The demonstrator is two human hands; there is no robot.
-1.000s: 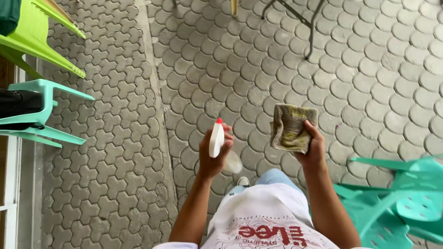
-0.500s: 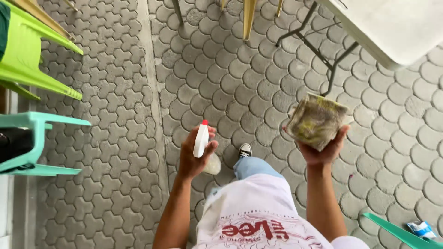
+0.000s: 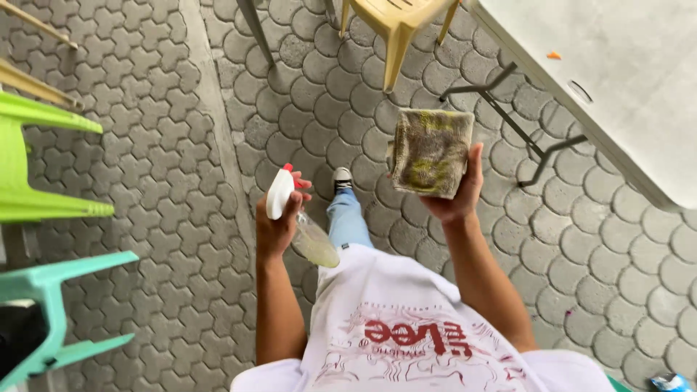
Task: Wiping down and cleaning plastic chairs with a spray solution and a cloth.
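Observation:
My left hand (image 3: 274, 221) grips a clear spray bottle (image 3: 298, 218) with a white head and a red nozzle, held at waist height with the bottle body hanging below the fist. My right hand (image 3: 456, 196) holds up a folded, stained green-grey cloth (image 3: 430, 151), palm under it. Both hands are raised in front of my white printed shirt. One leg in blue jeans with a dark shoe (image 3: 342, 178) steps forward between the hands on the paved ground.
A white folding table (image 3: 617, 87) with dark metal legs fills the upper right. A tan plastic chair (image 3: 396, 29) stands at the top centre. Lime green (image 3: 36, 167) and teal (image 3: 51, 297) plastic chairs line the left edge. Grey interlocking pavers cover the ground.
The view has moved forward: the white table and the tan chair have come in at the top and right. Both hands keep their hold; the cloth has risen.

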